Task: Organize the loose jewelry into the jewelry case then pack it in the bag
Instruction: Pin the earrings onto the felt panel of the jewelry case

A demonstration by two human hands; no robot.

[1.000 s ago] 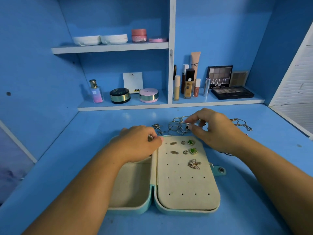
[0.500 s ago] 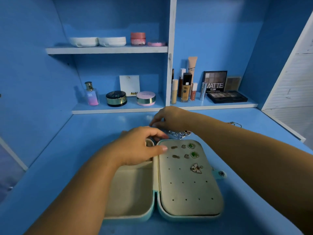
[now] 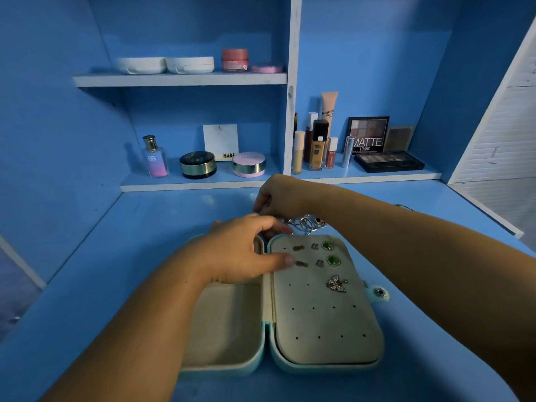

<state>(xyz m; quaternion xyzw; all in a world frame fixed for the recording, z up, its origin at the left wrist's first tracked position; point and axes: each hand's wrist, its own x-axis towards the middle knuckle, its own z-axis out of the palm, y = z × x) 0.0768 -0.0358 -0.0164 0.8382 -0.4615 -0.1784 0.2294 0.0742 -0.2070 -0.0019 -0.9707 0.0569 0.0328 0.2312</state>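
Note:
A teal jewelry case (image 3: pixel 327 365) lies open on the blue desk. Its right half is a beige pad with small studs, two green earrings (image 3: pixel 333 260) and a butterfly brooch (image 3: pixel 336 283) pinned on. The left half is an empty beige tray (image 3: pixel 223 323). My left hand (image 3: pixel 237 253) lies over the case's far edge by the hinge, thumb pressed on the pad, fingers curled over the rim. My right hand (image 3: pixel 281 195) reaches across behind it with its fingertips hidden. Loose rings (image 3: pixel 307 223) lie just beyond the case. No bag is in view.
A snap tab (image 3: pixel 379 292) sticks out of the case's right side. A thin chain (image 3: pixel 404 206) shows past my right forearm. Shelves behind hold a perfume bottle (image 3: pixel 156 158), compacts, foundation bottles (image 3: pixel 317 146) and eyeshadow palettes (image 3: pixel 388 161). A white slatted panel stands at right.
My right hand has swung left from the right side of the jewelry pile to behind my left hand. My left hand stays on the case's far edge, its thumb now out on the pad.

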